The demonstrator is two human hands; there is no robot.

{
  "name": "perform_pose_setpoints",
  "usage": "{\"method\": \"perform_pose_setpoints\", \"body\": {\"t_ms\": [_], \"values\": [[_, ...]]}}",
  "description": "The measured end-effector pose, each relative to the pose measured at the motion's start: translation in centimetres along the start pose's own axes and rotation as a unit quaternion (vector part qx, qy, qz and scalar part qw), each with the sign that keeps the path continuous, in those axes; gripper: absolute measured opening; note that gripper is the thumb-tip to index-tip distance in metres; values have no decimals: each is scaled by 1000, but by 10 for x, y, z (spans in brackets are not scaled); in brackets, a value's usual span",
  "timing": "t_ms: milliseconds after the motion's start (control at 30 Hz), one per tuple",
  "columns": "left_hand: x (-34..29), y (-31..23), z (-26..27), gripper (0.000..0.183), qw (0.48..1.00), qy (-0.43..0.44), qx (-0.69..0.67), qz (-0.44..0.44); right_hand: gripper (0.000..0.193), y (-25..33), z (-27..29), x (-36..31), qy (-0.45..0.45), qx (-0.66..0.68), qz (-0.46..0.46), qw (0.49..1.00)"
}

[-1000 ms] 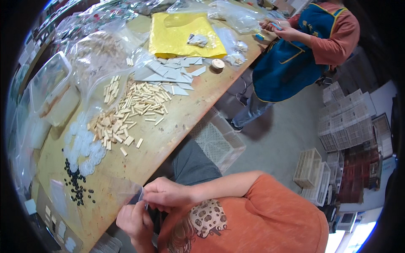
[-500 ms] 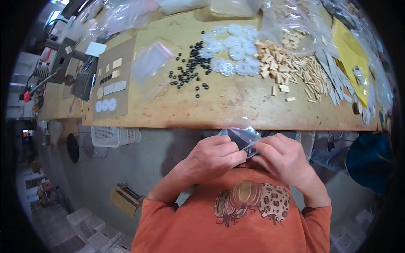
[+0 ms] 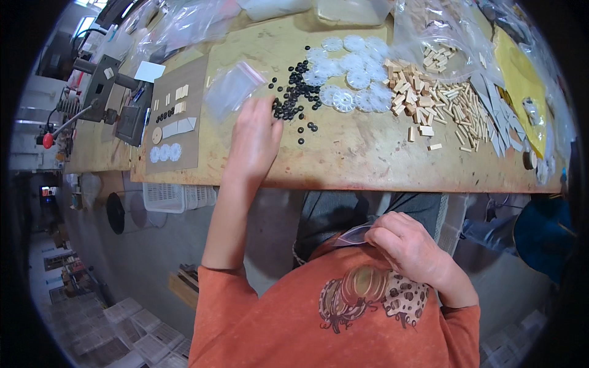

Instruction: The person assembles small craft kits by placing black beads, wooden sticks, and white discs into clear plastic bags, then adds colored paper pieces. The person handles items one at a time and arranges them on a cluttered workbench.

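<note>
Over the table, my left hand [image 3: 253,138] reaches to the left edge of a loose pile of small black ring-shaped beads [image 3: 294,101]. Its fingers point away from me with the thumb a little apart, and nothing shows in them; the fingertips are partly hidden. Down at my lap, below the table edge, my right hand [image 3: 405,242] pinches a small clear plastic bag [image 3: 353,238], held close to my shirt. What the bag contains cannot be made out. Just beyond my left hand lies a stack of flat clear zip bags [image 3: 230,92].
Clear plastic wheels [image 3: 343,100], small wooden blocks [image 3: 423,101], wooden sticks [image 3: 469,113] and grey-white strips [image 3: 488,104] lie in piles rightward. A brown board [image 3: 190,144] with sorted pieces lies left, beside a lever press [image 3: 95,92]. A white basket [image 3: 164,197] stands below the table edge.
My left hand has let go of the plastic bag and moved up and left to the black beads. The right hand keeps the bag, now lower at my lap.
</note>
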State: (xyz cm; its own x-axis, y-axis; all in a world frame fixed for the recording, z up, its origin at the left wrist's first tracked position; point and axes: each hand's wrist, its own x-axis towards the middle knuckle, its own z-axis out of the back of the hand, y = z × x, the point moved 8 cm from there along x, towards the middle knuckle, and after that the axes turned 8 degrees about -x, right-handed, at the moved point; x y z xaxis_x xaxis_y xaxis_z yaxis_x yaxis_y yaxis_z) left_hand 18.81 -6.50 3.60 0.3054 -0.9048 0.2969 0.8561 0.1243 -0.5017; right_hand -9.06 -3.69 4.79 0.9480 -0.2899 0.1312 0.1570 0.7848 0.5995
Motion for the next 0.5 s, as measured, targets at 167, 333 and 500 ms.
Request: {"method": "perform_pose_setpoints", "body": {"t_ms": [167, 333, 500], "values": [[41, 6, -19, 44, 998, 19, -50, 16, 21, 2, 5, 2, -29, -9, 19, 999], [48, -10, -18, 63, 998, 39, 46, 27, 19, -9, 8, -9, -60, 4, 3, 998], [51, -23, -33, 49, 994, 54, 83, -36, 18, -14, 7, -9, -69, 4, 9, 998]]}}
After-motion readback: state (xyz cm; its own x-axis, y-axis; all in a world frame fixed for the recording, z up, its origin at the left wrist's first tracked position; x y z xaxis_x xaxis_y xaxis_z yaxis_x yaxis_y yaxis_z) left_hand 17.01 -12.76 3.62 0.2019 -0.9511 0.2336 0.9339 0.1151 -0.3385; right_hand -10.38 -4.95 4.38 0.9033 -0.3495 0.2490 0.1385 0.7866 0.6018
